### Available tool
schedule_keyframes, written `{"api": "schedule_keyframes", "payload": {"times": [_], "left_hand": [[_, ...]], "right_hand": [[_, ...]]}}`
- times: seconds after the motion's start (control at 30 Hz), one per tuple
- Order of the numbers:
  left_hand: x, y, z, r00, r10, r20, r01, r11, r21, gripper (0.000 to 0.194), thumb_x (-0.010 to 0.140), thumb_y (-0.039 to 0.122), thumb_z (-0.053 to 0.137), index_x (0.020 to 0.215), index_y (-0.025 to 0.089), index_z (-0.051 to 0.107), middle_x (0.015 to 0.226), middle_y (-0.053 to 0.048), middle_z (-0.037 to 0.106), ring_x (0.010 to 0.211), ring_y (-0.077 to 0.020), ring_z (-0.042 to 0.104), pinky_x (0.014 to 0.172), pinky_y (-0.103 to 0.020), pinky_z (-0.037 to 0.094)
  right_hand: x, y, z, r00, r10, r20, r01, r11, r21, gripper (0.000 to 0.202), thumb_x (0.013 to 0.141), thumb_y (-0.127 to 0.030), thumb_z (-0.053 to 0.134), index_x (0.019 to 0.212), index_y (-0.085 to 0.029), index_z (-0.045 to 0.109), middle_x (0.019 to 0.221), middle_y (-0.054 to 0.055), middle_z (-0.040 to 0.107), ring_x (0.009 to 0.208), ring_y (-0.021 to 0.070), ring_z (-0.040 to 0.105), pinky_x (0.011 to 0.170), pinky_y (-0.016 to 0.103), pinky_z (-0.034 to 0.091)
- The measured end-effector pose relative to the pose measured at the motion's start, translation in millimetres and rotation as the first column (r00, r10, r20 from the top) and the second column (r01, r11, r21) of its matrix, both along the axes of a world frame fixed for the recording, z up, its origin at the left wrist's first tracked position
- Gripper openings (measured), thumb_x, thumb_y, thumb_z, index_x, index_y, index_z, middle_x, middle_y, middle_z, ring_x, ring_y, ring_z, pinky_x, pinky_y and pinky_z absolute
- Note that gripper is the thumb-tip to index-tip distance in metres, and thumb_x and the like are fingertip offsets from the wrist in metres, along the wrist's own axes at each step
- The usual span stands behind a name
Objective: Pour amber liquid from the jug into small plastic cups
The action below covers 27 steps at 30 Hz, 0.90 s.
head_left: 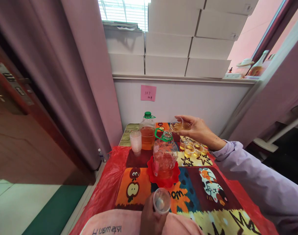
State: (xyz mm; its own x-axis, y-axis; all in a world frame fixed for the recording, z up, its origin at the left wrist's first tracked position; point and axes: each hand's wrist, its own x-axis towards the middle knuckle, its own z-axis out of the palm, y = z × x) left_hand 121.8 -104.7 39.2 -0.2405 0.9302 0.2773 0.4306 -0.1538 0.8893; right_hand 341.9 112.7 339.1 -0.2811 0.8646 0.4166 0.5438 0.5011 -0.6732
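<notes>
In the lower middle, my left hand (150,217) is closed around a clear plastic cup (162,200), whose open top faces me; it looks empty. My right hand (200,129) grips another clear plastic cup (177,126), tilted left beside the mouth of an uncapped jug (165,155). Some amber liquid shows in that tilted cup. The jug has a green handle ring, holds pale amber liquid low down and stands in a red scalloped dish (174,181). Beneath my right wrist are several cups of amber liquid (189,150).
Behind the open jug stands a second jug (147,133) with a green cap and darker amber liquid. A stack of clear cups (135,141) is left of it. A patterned cloth (134,192) and red plastic sheeting (102,182) cover the table. A wall with a pink note (148,93) lies behind.
</notes>
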Motion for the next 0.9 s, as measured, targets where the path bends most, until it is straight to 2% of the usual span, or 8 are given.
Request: {"api": "schedule_keyframes", "payload": {"times": [0.23, 0.37, 0.63, 0.9], "left_hand": [[3, 0, 0.8, 0.999, 0.021, 0.042, -0.02, 0.999, -0.033, 0.049, 0.08, 0.043, 0.071, 0.123, 0.019, 0.075, 0.119, -0.016, 0.082, 0.111, -0.0334, 0.08, 0.097, -0.047, 0.066], [3, 1, -1.1, 0.999, 0.009, 0.039, -0.009, 1.0, -0.018, 0.048, 0.08, 0.042, 0.072, 0.122, 0.018, 0.075, 0.117, -0.016, 0.082, 0.107, -0.0327, 0.08, 0.095, -0.046, 0.066], [3, 0, -17.1, 0.999, 0.022, 0.027, -0.022, 1.0, -0.005, 0.05, 0.084, 0.048, 0.07, 0.125, 0.02, 0.075, 0.12, -0.015, 0.081, 0.112, -0.0336, 0.078, 0.099, -0.048, 0.065], [3, 1, -18.9, 0.999, 0.013, 0.04, -0.013, 1.0, 0.006, 0.052, 0.086, 0.054, 0.07, 0.126, 0.02, 0.075, 0.121, -0.016, 0.081, 0.111, -0.0339, 0.078, 0.098, -0.047, 0.065]], "right_hand": [[-4, -5, 6.1, 0.998, -0.044, 0.054, 0.042, 0.998, 0.044, 0.065, 0.075, -0.021, 0.086, 0.139, -0.025, 0.075, 0.128, 0.006, 0.082, 0.112, 0.0277, 0.079, 0.1, 0.041, 0.065], [-6, -6, 8.8, 0.994, -0.061, 0.096, 0.05, 0.992, 0.112, 0.064, 0.074, -0.018, 0.085, 0.137, -0.025, 0.076, 0.13, 0.007, 0.081, 0.115, 0.0276, 0.078, 0.101, 0.041, 0.064], [-12, -5, 14.3, 0.972, -0.067, 0.226, 0.02, 0.978, 0.206, 0.066, 0.072, -0.012, 0.081, 0.137, -0.025, 0.076, 0.124, 0.007, 0.081, 0.109, 0.0286, 0.077, 0.099, 0.044, 0.061], [-13, -3, 11.7, 0.955, -0.048, 0.292, -0.042, 0.955, 0.293, 0.067, 0.074, -0.011, 0.076, 0.139, -0.028, 0.074, 0.13, 0.006, 0.079, 0.114, 0.029, 0.074, 0.102, 0.045, 0.059]]}}
